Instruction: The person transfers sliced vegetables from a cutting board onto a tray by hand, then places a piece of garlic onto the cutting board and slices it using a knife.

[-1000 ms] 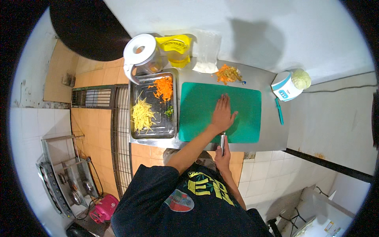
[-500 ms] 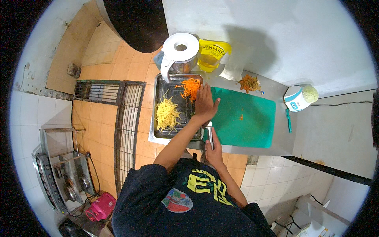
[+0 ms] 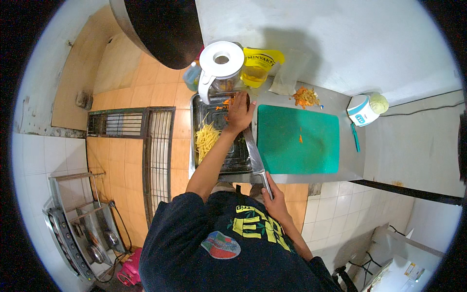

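My left hand [image 3: 238, 115] lies over the far right part of a dark metal tray [image 3: 234, 163], its fingers stretched out flat. It covers most of a heap of orange carrot strips [image 3: 225, 103]. Pale yellow strips [image 3: 207, 138] are piled in the tray's left side. My right hand [image 3: 275, 200] is closed round the handle of a large kitchen knife [image 3: 254, 151]. The blade points away from me along the tray's right edge. Right of the knife, a green cutting board [image 3: 304, 155] bears a small bit of carrot [image 3: 300, 138].
Behind the tray stand a white-lidded jug [image 3: 221, 58] and a yellow pouch [image 3: 258, 68]. Peelings [image 3: 306, 98] lie behind the board. At the right are a kitchen scale [image 3: 362, 111] with a pale green item on it and a teal-handled tool [image 3: 355, 138].
My left hand has moved left from the board's edge onto the carrot heap in the tray. My right hand has drawn the knife slightly nearer, and more of the blade shows.
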A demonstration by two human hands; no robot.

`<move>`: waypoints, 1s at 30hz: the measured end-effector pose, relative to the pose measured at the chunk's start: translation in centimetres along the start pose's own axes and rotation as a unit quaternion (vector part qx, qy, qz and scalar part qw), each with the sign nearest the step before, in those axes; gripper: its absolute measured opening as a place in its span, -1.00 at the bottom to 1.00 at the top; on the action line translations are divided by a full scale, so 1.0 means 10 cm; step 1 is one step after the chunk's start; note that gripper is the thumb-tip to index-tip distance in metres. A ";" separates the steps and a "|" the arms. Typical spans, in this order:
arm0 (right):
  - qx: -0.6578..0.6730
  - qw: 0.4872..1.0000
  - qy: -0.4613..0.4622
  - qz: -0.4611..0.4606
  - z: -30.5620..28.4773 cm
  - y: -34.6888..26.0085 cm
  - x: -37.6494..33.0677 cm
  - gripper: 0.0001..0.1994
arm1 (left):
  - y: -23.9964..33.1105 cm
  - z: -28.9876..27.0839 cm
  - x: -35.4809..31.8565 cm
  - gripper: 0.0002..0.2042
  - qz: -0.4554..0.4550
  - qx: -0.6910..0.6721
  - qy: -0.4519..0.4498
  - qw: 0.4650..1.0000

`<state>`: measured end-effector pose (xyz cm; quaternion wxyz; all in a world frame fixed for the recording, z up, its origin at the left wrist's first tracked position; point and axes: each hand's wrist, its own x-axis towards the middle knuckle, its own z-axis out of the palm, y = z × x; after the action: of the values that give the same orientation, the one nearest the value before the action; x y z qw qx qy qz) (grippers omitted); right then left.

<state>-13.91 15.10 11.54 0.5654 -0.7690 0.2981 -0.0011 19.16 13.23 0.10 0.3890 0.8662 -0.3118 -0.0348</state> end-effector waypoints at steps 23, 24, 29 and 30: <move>-0.080 0.988 0.074 -0.110 0.22 0.10 0.90 -0.41 | -0.19 -0.49 -0.14 -0.22 -0.266 -0.725 -0.006 0.635; -0.069 0.986 0.089 -0.123 0.22 0.11 0.90 -0.41 | -0.20 -0.50 -0.15 -0.24 -0.262 -0.722 -0.005 0.640; -0.110 0.980 0.092 -0.139 0.10 0.19 0.77 -0.40 | -0.04 -0.47 -0.26 -0.41 -0.276 -0.632 -0.017 0.723; -0.087 0.982 0.097 -0.138 0.06 0.21 0.72 -0.39 | -0.01 -0.45 -0.30 -0.48 -0.278 -0.618 -0.004 0.735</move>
<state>-8.77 11.97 7.03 0.4591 -0.8452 0.2417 -0.1283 18.17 17.94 2.61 0.8106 0.4828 0.0321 -0.3298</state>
